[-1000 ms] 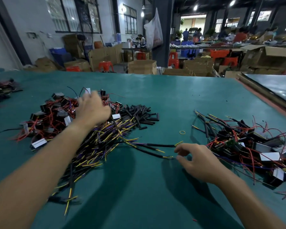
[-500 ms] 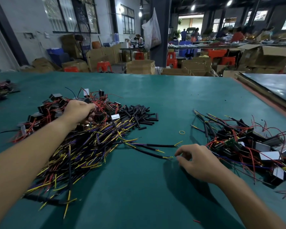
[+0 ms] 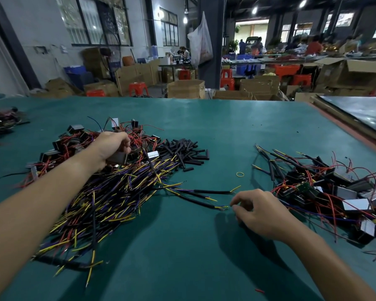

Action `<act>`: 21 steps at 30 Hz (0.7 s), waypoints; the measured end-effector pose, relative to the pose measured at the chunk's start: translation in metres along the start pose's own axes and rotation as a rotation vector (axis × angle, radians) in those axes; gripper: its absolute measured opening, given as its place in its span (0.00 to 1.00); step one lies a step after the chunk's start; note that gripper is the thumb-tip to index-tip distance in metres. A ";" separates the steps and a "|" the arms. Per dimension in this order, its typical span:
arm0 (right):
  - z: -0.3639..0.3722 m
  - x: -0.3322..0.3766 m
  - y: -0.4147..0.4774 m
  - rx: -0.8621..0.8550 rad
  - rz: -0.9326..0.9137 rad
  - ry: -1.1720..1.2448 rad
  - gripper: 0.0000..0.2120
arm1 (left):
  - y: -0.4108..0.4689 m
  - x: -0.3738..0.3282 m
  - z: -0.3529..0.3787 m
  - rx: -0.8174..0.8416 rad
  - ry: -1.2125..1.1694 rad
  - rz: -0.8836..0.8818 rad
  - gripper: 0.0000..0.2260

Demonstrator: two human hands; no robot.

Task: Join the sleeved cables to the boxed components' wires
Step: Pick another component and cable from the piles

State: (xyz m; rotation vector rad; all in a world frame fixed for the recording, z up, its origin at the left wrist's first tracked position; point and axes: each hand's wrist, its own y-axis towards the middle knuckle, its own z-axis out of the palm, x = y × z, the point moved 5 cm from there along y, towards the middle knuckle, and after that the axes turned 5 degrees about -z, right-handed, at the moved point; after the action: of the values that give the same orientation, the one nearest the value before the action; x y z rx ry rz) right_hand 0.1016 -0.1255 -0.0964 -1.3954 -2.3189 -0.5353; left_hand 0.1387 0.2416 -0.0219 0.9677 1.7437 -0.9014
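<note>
My left hand grips a small dark boxed component and holds it just above the left heap of boxed components with red wires. Below that heap spreads a mass of yellow, purple and black cables. Two black sleeved cables lie at the table's middle, yellow ends pointing right. My right hand rests on the mat beside them, thumb and forefinger pinching the bare tip of the nearer cable. A pile of joined components with sleeved cables lies on the right.
Short black sleeve pieces are heaped right of the left pile. A yellow rubber band lies on the green table mat. More components sit at the far left edge. A dark board borders the right side.
My left hand reached into the component heap, curled round one box and drew it back toward me. My right hand has stayed at the cable tip.
</note>
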 end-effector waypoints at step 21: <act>0.005 -0.003 0.001 0.037 -0.002 0.017 0.06 | -0.057 -0.077 0.019 0.022 -0.391 0.542 0.14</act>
State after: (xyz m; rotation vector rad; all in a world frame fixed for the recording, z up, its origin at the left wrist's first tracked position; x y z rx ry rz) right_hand 0.1031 -0.1246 -0.1015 -1.3670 -2.3046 -0.5007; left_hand 0.1151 0.1837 0.0529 1.1169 1.0678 -0.6931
